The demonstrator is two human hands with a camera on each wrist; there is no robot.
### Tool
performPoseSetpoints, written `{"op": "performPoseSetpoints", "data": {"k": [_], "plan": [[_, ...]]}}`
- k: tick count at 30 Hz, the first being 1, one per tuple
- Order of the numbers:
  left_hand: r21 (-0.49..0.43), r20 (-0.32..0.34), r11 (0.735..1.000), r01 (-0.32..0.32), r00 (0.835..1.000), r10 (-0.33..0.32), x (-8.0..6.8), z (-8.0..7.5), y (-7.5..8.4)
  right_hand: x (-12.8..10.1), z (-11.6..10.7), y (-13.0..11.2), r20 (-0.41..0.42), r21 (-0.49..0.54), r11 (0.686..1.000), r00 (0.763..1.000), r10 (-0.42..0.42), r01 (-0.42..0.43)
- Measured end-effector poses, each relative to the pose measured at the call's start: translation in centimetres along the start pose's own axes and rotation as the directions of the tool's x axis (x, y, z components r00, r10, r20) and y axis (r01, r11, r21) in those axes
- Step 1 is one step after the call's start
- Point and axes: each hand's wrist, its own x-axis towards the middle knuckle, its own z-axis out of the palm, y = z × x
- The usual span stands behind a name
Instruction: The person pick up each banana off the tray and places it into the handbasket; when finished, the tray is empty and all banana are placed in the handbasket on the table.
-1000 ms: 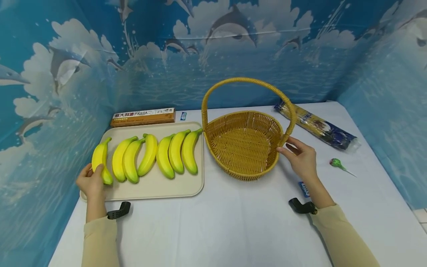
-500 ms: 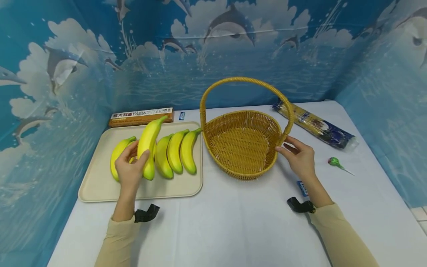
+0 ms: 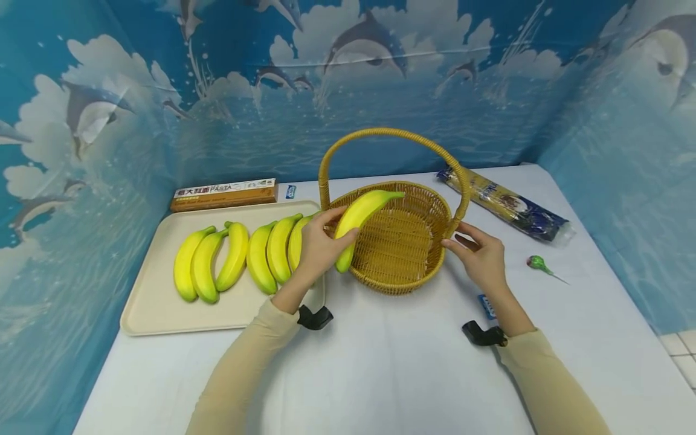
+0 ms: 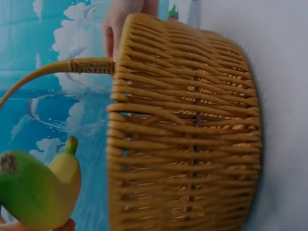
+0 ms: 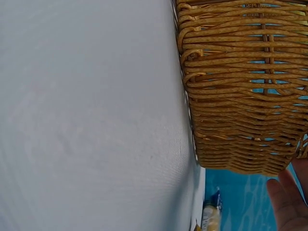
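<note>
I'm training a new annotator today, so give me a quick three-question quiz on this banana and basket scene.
1. How many bananas lie on the tray?
2. True or false: the left hand holds a banana over the near left rim of the basket.
3. Multiple choice: where is the right hand? A) on the lollipop B) at the basket's right side, by the base of the handle C) flat on the tray

Key
1. Six.
2. True.
3. B; its fingers are straight and grip nothing, and whether they touch the weave cannot be told.
</note>
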Motion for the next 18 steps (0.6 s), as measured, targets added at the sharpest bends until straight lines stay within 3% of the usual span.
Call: {"op": "performPoseSetpoints", "data": {"k": [3, 9, 18], "plan": [[0.026, 0.015, 1.000, 0.010, 1.000, -0.011, 1.3, 1.7, -0.4, 0.0, 0.0, 0.1, -0.002, -0.012, 1.000, 1.000, 0.008, -0.008], [0.120, -0.022, 0.992, 0.036, 0.999, -0.034, 2.8, 4.0, -1.7, 0.0, 0.0, 0.2, -0.004, -0.024, 1.000, 1.000, 0.008, -0.008], [0.362, -0.096, 0.932, 0.023, 0.995, 0.012, 2.9, 5.6, -2.5, -0.2, -0.1, -0.5, -0.011, -0.019, 1.000, 1.000, 0.020, -0.020]]}}
